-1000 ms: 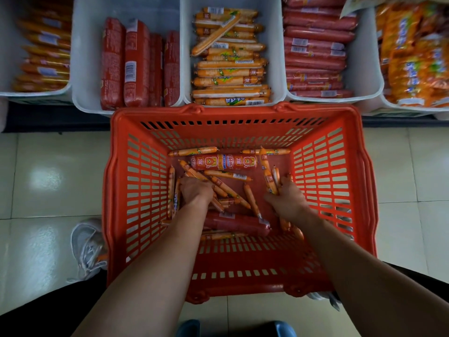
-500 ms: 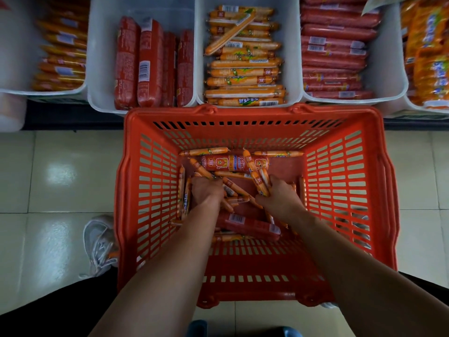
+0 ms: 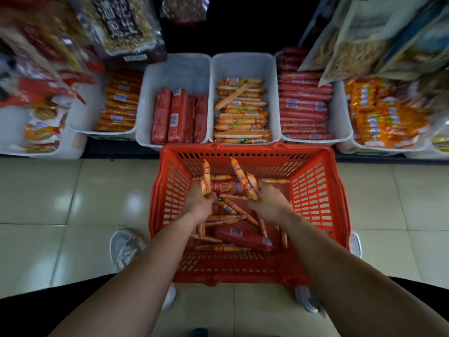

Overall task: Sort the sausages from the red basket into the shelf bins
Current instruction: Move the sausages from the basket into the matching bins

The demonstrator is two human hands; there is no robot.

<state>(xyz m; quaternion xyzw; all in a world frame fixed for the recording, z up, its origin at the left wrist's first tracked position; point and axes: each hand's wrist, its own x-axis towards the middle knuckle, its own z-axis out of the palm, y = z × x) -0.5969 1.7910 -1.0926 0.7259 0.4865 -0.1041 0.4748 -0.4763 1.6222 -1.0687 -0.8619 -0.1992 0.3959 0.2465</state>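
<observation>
The red basket [image 3: 323, 190] stands on the floor in front of the shelf. Several thin orange sausages [image 3: 230, 207] and two thick red sausages [image 3: 243, 237] lie inside it. My left hand [image 3: 200, 203] is shut on a small bunch of thin orange sausages [image 3: 206, 175], lifted above the pile. My right hand [image 3: 271, 203] grips another bunch of thin orange sausages [image 3: 244, 177] that point up and back. Behind the basket, white shelf bins hold red packs [image 3: 178, 115], long orange sausages [image 3: 241, 113] and red sausages [image 3: 303, 108].
More white bins with orange packs sit at the far left [image 3: 116, 105] and far right [image 3: 384, 113]. Snack bags [image 3: 121, 25] hang above the bins. A white shoe [image 3: 126, 246] rests on the tiled floor left of the basket.
Both hands have closed on bunches of thin sausages and lifted them off the pile. The view has tilted up, so the hanging bags above the bins now show.
</observation>
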